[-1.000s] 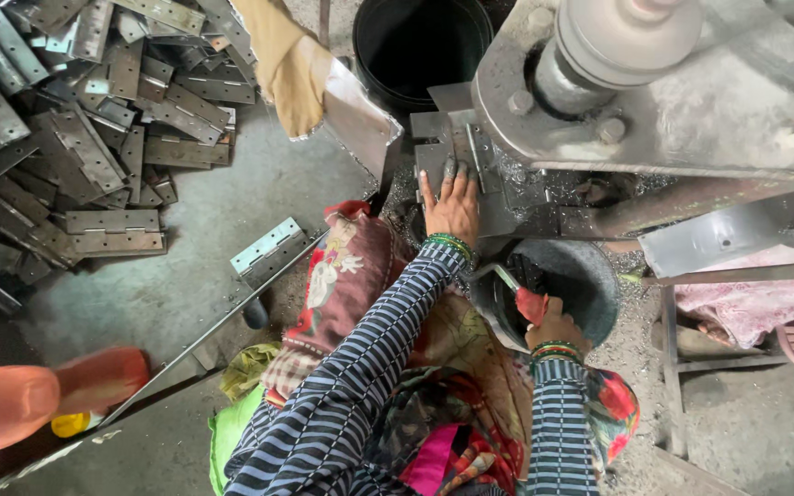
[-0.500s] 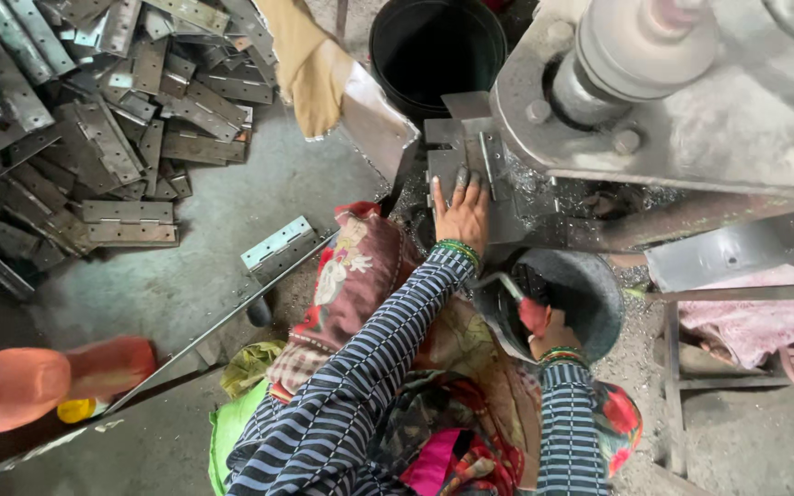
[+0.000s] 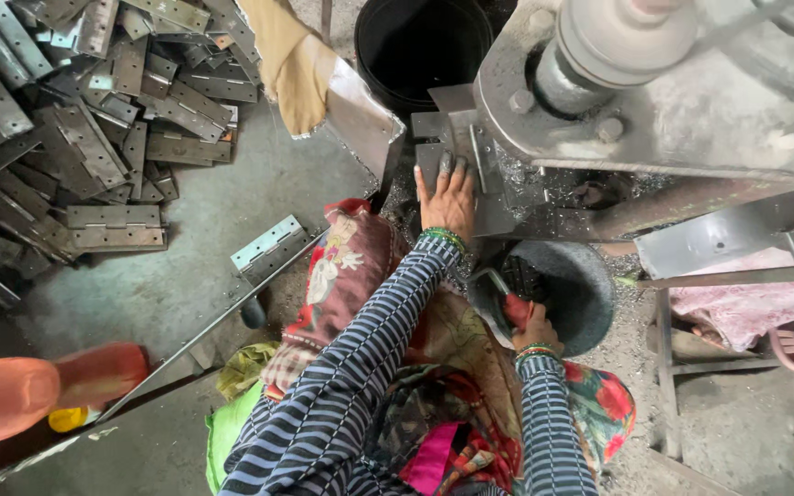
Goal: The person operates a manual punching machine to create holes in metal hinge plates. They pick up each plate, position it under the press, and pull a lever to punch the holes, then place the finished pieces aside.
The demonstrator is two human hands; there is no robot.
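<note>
I count two hands in view, both mine by the striped sleeves: the left hand point(image 3: 449, 197) and the right hand point(image 3: 533, 326). There is one grey machine point(image 3: 691, 92) ahead, one black bucket point(image 3: 423, 41) behind it, one dark round bowl point(image 3: 567, 285) below it, one orange bottle point(image 3: 39, 390) at the lower left, and a heap of metal hinges point(image 3: 75, 138) too many and too overlapped for me to count, with one lighter hinge point(image 3: 268, 243) lying apart on the concrete floor point(image 3: 186, 294). The piece I am working on is a flat grey metal plate point(image 3: 457, 161), dull and dusty, sitting on the machine's bed just under the round head; my left hand lies flat on it, fingers spread and pressing down, not curled around anything. My right hand is down at the near rim of the bowl, closed on something red point(image 3: 516, 308), though I cannot tell what that thing is. Against the picture from half a second ago, the left hand stays on the plate in much the same place, and the right hand sits a little lower on the bowl's rim; the hinge heap and bottle are unchanged.
</note>
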